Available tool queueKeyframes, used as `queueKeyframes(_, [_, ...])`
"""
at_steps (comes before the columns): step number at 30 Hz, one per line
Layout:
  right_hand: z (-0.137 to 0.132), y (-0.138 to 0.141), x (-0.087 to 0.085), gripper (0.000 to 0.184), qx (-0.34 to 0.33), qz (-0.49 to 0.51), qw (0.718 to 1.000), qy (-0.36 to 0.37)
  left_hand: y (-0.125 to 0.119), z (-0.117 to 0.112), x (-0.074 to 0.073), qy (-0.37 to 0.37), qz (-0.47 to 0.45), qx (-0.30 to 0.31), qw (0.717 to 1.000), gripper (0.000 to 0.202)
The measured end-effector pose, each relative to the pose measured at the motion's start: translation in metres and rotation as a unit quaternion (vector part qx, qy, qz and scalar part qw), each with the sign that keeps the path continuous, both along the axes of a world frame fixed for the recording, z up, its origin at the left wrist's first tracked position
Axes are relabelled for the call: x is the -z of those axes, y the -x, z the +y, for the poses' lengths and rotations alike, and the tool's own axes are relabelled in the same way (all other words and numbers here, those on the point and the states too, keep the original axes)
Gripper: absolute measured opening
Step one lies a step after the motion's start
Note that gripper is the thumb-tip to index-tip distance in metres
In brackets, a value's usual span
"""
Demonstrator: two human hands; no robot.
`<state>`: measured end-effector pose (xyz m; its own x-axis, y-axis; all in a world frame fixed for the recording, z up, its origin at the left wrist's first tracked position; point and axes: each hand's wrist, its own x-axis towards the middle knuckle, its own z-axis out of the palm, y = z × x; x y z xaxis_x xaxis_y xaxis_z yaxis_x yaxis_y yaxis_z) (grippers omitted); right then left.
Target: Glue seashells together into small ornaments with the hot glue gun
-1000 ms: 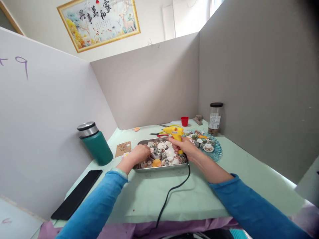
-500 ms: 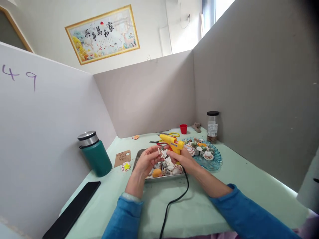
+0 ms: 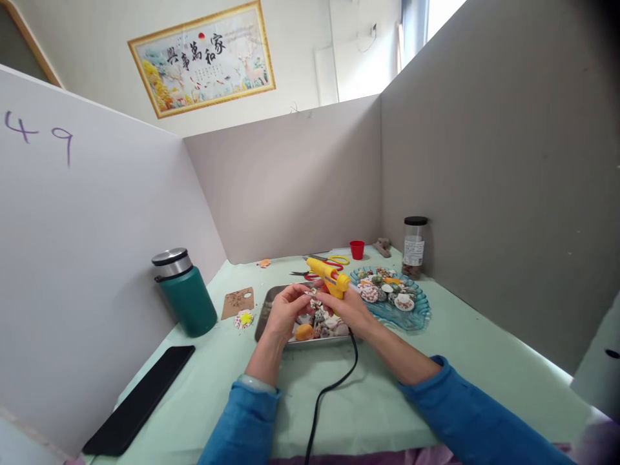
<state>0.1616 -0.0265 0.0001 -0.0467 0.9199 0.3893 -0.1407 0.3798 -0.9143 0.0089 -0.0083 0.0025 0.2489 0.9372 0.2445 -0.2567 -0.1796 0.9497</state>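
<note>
My right hand (image 3: 346, 309) grips a yellow glue gun (image 3: 328, 275) by its handle, nozzle pointing left and up. A black cord (image 3: 323, 394) runs from it toward me. My left hand (image 3: 285, 309) is raised over a metal tray (image 3: 264, 313) and pinches a small shell (image 3: 312, 295) between its fingertips, close under the gun's tip. The tray holds several mixed shells (image 3: 317, 325). Both hands meet above the tray's middle.
A blue glass dish (image 3: 407, 315) of shells sits right of the tray. A green flask (image 3: 186, 294) stands at the left, a black phone (image 3: 138, 400) near the front left. Scissors (image 3: 317, 266), a red cup (image 3: 357, 249) and a jar (image 3: 414, 247) stand behind. Grey partitions enclose the table.
My left hand rose from the tray with a small shell and met the right hand. The glue gun tilted so that its tip is near the shell.
</note>
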Motion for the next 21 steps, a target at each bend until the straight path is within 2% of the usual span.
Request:
queueKeyframes(11, [0.001, -0.007, -0.006, 0.029, 0.060, -0.015, 0.997, 0.046, 0.000, 0.000, -0.001, -0.064, 0.124, -0.086, 0.987, 0.026])
queueKeyframes(17, [0.005, -0.007, 0.000, 0.028, 0.046, -0.006, 0.998, 0.034, 0.001, 0.007, 0.008, -0.127, 0.192, -0.135, 0.964, 0.026])
queueKeyframes(21, [0.006, -0.009, 0.003, 0.029, 0.025, -0.008, 1.000, 0.017, 0.014, 0.009, 0.001, -0.148, 0.249, -0.190, 0.938, 0.024])
